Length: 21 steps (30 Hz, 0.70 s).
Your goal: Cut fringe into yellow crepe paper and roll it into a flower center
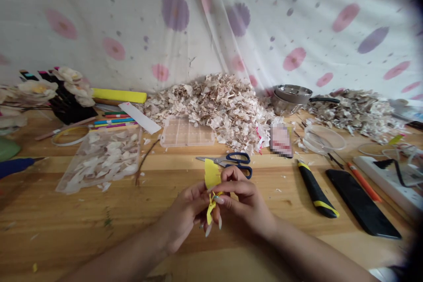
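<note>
Both my hands meet over the wooden table (pixel 99 211) near its front edge. My left hand (pixel 185 216) and my right hand (pixel 241 196) pinch a small yellow paper piece (pixel 211 178) between their fingertips. Its upper part stands up like a petal and a thin strip hangs down below the fingers. Blue-handled scissors (pixel 231 160) lie just behind my hands.
A big heap of pale paper scraps (pixel 214 105) lies at the back, a second heap (pixel 350 110) to the right. Around are a clear bag of petals (pixel 99 158), a plastic box (pixel 187 134), a metal pot (pixel 291 97), a utility knife (pixel 317 194), a black phone (pixel 361 202), markers (pixel 112 121), artificial flowers (pixel 66 83).
</note>
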{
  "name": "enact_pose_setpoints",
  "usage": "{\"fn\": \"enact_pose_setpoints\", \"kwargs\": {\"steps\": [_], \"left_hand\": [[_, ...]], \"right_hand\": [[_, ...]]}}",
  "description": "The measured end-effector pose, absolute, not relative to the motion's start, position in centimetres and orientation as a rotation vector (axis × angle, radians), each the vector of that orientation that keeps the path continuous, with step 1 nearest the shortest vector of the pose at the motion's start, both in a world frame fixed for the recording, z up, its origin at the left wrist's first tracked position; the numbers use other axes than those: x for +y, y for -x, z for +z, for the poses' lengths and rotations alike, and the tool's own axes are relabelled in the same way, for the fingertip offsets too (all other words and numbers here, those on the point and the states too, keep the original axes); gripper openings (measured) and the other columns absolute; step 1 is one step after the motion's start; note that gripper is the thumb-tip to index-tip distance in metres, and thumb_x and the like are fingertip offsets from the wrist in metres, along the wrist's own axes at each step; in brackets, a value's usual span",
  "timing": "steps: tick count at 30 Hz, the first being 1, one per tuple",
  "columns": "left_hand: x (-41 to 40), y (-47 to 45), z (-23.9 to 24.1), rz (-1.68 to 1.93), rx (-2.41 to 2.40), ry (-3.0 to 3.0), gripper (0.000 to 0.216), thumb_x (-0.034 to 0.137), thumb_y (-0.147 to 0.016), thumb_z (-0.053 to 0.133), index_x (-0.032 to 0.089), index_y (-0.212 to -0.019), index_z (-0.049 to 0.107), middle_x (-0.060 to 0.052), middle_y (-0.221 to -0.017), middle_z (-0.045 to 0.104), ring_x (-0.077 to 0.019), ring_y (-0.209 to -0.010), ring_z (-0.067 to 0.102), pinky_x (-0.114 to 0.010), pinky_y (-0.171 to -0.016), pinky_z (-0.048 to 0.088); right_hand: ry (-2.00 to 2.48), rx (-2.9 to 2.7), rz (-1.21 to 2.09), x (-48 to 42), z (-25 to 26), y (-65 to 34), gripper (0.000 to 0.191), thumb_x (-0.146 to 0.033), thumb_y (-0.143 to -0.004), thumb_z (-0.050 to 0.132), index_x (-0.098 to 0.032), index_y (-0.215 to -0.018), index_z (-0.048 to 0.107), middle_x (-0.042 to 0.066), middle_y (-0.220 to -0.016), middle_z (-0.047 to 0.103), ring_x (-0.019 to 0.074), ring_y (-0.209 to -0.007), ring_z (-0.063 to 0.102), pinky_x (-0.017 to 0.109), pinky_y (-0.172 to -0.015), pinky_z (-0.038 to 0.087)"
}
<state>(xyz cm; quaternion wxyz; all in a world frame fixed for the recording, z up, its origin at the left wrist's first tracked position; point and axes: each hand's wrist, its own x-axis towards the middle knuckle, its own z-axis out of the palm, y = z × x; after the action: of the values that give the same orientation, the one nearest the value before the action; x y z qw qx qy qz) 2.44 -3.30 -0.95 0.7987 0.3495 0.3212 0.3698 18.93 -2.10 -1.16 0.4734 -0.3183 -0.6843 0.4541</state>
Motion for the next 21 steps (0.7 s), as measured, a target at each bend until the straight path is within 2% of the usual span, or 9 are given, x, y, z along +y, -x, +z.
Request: {"fn": "enact_pose_setpoints", "kwargs": {"steps": [4, 12, 14, 17, 19, 21], "left_hand": [[-3.3, -2.5, -0.9, 0.809, 0.701, -0.758, 0.045, 0.057, -0.065, 0.073, 0.016, -0.075, 0.059, 0.002, -0.052, 0.059, -0.0073, -0.045, 0.045, -0.018, -0.046, 0.035], [-3.2, -2.7, -0.9, 0.806, 0.767, -0.754, 0.041, 0.054, -0.072, 0.067, 0.015, -0.073, 0.055, 0.002, -0.054, 0.055, -0.0081, -0.049, 0.044, -0.021, -0.050, 0.033], [-3.1, -2.7, -1.4, 0.845, 0.835, -0.776, 0.036, 0.051, -0.076, 0.064, 0.015, -0.082, 0.055, 0.003, -0.056, 0.053, -0.0082, -0.048, 0.043, -0.021, -0.049, 0.033], [-3.2, -2.8, -2.5, 1.065, 0.997, -0.912, 0.040, 0.037, -0.079, 0.063, 0.019, -0.111, 0.046, 0.003, -0.072, 0.052, -0.0094, -0.055, 0.045, -0.022, -0.052, 0.036], [-3.5, -2.9, -3.2, 1.273, 1.131, -1.123, 0.060, 0.025, -0.071, 0.070, 0.024, -0.121, 0.037, 0.000, -0.092, 0.050, -0.0135, -0.077, 0.051, -0.025, -0.066, 0.042], [-4.1, -3.0, -3.8, 1.306, 1.180, -1.368, 0.069, 0.020, -0.069, 0.071, 0.025, -0.126, 0.031, -0.005, -0.108, 0.046, -0.0184, -0.095, 0.051, -0.030, -0.078, 0.043]], "right_hand": [[0.789, -1.628, 1.189, -2.1, -1.1, -18.7, 0.017, -0.035, -0.086, 0.061, -0.031, -0.096, 0.074, 0.004, -0.089, 0.052, 0.0158, -0.090, 0.050, 0.031, -0.084, 0.044], [0.832, -1.551, 1.346, -2.2, -1.2, -18.4, 0.027, -0.044, -0.089, 0.052, -0.027, -0.094, 0.072, 0.005, -0.094, 0.051, 0.0179, -0.101, 0.047, 0.035, -0.096, 0.038], [0.857, -1.514, 1.325, -2.1, -1.4, -18.3, 0.028, -0.045, -0.089, 0.052, -0.025, -0.091, 0.072, 0.005, -0.098, 0.049, 0.0187, -0.104, 0.046, 0.036, -0.096, 0.039], [0.918, -1.472, 1.208, -2.1, -1.4, -18.4, 0.026, -0.044, -0.088, 0.054, -0.026, -0.087, 0.072, 0.006, -0.110, 0.046, 0.0201, -0.114, 0.042, 0.037, -0.102, 0.033], [0.955, -1.483, 1.144, -2.0, -1.3, -18.4, 0.025, -0.043, -0.089, 0.053, -0.026, -0.087, 0.072, 0.006, -0.115, 0.047, 0.0210, -0.120, 0.039, 0.039, -0.105, 0.028], [0.967, -1.510, 1.132, -2.1, -1.1, -18.5, 0.025, -0.041, -0.090, 0.052, -0.027, -0.087, 0.072, 0.006, -0.116, 0.049, 0.0215, -0.121, 0.039, 0.040, -0.106, 0.027]]}}
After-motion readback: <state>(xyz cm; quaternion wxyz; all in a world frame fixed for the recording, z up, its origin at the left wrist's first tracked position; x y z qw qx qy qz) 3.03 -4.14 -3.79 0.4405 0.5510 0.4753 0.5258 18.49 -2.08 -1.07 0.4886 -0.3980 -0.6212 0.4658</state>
